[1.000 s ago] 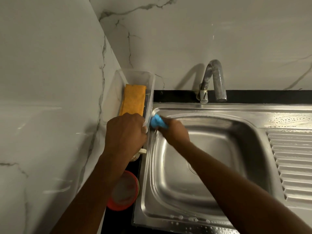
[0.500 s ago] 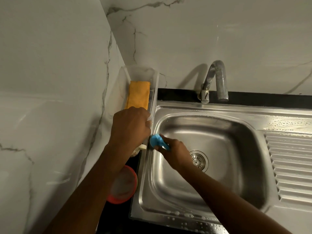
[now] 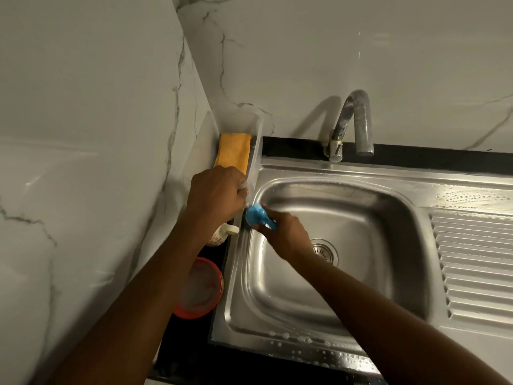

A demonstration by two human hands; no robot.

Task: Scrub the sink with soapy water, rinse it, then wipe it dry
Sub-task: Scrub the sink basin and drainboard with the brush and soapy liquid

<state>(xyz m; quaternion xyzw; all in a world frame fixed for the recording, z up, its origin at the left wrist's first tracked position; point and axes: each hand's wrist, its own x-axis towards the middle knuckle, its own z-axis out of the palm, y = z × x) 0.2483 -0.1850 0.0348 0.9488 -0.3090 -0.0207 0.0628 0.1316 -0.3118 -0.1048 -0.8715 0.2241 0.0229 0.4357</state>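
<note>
A: Item one, the sink. How is it listed?

B: Stainless steel, set in a dark bench. Droplets and suds are recorded along its near rim. A strainer is noted at its centre and a ribbed drainboard to its right.

A: The right grip?

B: Entered as curled round a blue scrubber, which is held at the sink's left edge, just inside the basin.

A: The left grip?

B: Listed as closed over the wall of a clear tub that stands just left of the sink. A yellow cloth is lodged in the tub.

A: Remaining stock?

B: A tap is logged behind the sink. A white bottle and a red-rimmed bowl are logged left of the sink, both partly hidden by the left forearm.
</note>
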